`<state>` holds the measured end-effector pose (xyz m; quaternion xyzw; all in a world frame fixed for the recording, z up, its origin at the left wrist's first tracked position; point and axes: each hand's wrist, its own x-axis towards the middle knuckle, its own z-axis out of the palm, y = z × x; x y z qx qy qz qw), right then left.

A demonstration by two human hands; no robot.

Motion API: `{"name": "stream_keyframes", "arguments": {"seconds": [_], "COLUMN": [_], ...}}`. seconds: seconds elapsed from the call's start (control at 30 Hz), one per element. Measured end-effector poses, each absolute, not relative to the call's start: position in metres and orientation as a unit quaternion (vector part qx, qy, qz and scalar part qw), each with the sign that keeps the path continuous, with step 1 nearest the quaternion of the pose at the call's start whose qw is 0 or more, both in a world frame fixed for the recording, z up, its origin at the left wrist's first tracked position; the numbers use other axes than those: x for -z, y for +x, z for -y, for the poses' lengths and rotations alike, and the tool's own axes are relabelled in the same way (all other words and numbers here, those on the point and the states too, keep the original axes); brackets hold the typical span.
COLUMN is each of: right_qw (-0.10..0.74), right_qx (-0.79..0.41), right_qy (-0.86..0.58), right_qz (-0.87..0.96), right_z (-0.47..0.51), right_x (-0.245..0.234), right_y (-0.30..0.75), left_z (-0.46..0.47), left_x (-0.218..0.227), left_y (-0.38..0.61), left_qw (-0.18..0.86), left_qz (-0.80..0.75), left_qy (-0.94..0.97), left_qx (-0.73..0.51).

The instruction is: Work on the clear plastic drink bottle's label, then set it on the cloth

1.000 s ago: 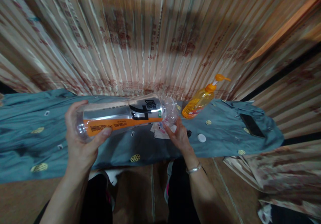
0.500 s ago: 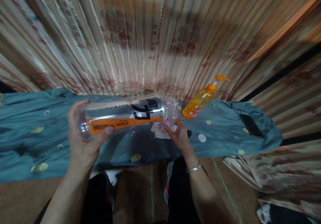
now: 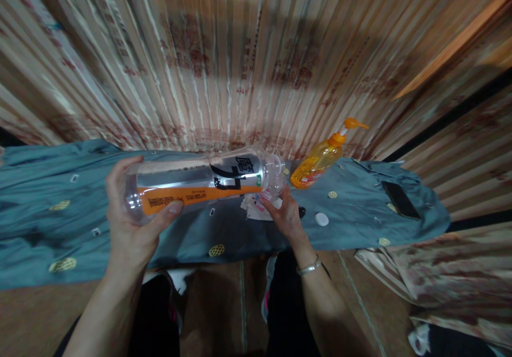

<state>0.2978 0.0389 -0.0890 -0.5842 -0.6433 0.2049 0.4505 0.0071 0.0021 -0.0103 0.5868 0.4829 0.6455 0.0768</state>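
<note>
A large clear plastic drink bottle (image 3: 200, 178) with a silver and orange label lies nearly level in the air above the cloth-covered surface, its neck to the right. My left hand (image 3: 134, 213) is wrapped round its base, thumb across the label. At the neck end, my right hand (image 3: 286, 210) is closed with its fingers at the clear plastic; the exact grip is partly hidden. Below the neck lies a crumpled white packet or tissue (image 3: 256, 210) with pink print. A round white cap (image 3: 322, 219) rests right of my right hand, beside a small black object (image 3: 302, 212).
A yellow pump bottle (image 3: 316, 162) stands behind and right of my right hand. Farther right lies a black phone (image 3: 400, 200). The teal patterned cloth (image 3: 188, 240) covers the narrow surface, and a pleated curtain (image 3: 224, 69) hangs behind it.
The bottle has rolled slightly in my hands, so its label print is turned a little. Both hands stay in nearly the same place.
</note>
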Motion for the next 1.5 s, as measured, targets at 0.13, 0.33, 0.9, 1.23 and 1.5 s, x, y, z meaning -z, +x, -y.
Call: {"name": "stream_keyframes", "arguments": {"seconds": [0.13, 0.33, 0.9, 1.23, 1.5], "right_qw": [0.449, 0.444, 0.452, 0.464, 0.453], "right_qx": [-0.210, -0.197, -0.196, -0.206, -0.202], "right_qy": [-0.585, -0.591, -0.587, -0.572, -0.588], "right_qz": [0.641, 0.644, 0.643, 0.644, 0.639], "right_z": [-0.0386, -0.0391, -0.0384, -0.0382, -0.0382], "right_x": [0.0872, 0.0872, 0.0895, 0.0871, 0.0883], "right_y": [0.2977, 0.2981, 0.2986, 0.2972, 0.2981], "left_z": [-0.0004, 0.0004, 0.0049, 0.0051, 0.0046], "left_x": [0.0073, 0.0067, 0.0013, 0.0025, 0.0007], "left_y": [0.0086, 0.0097, 0.0124, 0.0099, 0.0122], "left_qw": [0.135, 0.136, 0.122, 0.121, 0.122], "left_qz": [-0.477, -0.477, -0.488, -0.491, -0.488], "left_qy": [0.561, 0.554, 0.565, 0.568, 0.566], "left_qx": [-0.663, -0.668, -0.653, -0.650, -0.653]}}
